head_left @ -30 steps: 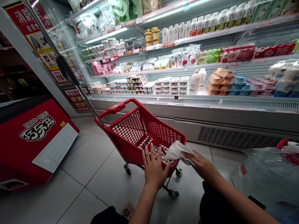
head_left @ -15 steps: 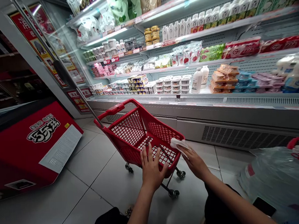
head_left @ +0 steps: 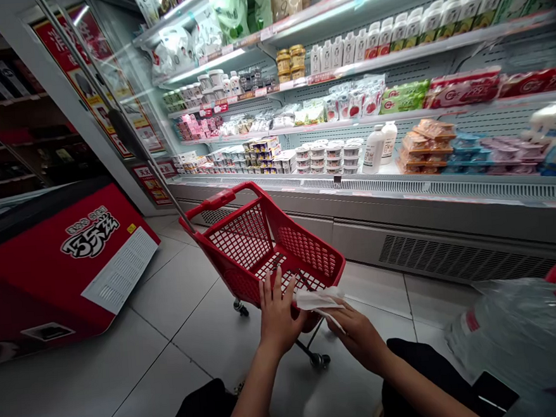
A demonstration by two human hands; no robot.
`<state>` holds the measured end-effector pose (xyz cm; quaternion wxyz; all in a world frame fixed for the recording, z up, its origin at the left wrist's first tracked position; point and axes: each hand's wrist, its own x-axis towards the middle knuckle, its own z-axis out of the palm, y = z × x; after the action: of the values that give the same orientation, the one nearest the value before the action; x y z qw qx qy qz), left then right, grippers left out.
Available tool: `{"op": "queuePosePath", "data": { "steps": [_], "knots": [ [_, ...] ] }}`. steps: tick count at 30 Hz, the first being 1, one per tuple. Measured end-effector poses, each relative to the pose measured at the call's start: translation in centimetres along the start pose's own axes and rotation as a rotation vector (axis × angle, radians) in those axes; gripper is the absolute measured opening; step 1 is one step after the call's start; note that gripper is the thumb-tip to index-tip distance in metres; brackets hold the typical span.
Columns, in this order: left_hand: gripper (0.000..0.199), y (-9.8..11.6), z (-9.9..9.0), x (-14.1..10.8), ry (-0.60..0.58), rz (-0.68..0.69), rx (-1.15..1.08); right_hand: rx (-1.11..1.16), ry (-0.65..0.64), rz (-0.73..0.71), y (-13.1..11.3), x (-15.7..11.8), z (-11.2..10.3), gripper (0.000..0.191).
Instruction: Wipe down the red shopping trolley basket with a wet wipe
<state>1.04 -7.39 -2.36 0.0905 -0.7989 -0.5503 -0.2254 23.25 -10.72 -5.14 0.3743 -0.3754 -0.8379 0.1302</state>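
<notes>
A small red shopping cart (head_left: 309,247) with a lattice basket stands in front of me on black casters. My left hand (head_left: 278,316) rests on its near rim, fingers spread and pointing into the basket. In my right hand (head_left: 356,330) is a folded white cloth or tissue (head_left: 320,299), pressed along the near rim just right of the left hand. The cloth covers part of that rim and the right fingertips are partly hidden by it. Some dark strips lie on the basket floor; I cannot make out what they are.
A lit refrigerated shelf (head_left: 352,184) with yogurt cups and bottles runs behind the cart. On the left stands a red freezer chest (head_left: 35,282). Large plastic-wrapped bottles (head_left: 520,337) are close by my right side, with a dark phone-like slab (head_left: 495,393) near them. A metal pole (head_left: 130,133) rises by the cart handle.
My right hand has slid left and toward me with the cloth, from the rim's right corner to beside my left hand. The left hand stays on the rim.
</notes>
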Motion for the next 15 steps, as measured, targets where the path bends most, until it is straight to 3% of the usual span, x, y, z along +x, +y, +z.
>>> {"op": "queuePosePath", "data": {
  "steps": [5,8,12,15],
  "knots": [
    [0.072,-0.2,-0.3,-0.3,-0.015,0.001,-0.020,-0.223,-0.103,-0.150,0.7,-0.4,-0.9,0.057],
    [0.065,-0.5,-0.3,-0.5,0.001,0.000,-0.033,-0.347,-0.090,-0.132,4.3,0.0,-2.0,0.056],
    [0.063,-0.9,-0.3,-0.6,0.007,-0.008,-0.050,-0.461,0.014,0.002,8.5,0.8,-3.3,0.056],
    [0.067,-1.5,-0.5,-0.7,-0.013,0.001,-0.069,-0.444,0.010,0.006,6.8,0.8,-2.6,0.057]
  ]
}}
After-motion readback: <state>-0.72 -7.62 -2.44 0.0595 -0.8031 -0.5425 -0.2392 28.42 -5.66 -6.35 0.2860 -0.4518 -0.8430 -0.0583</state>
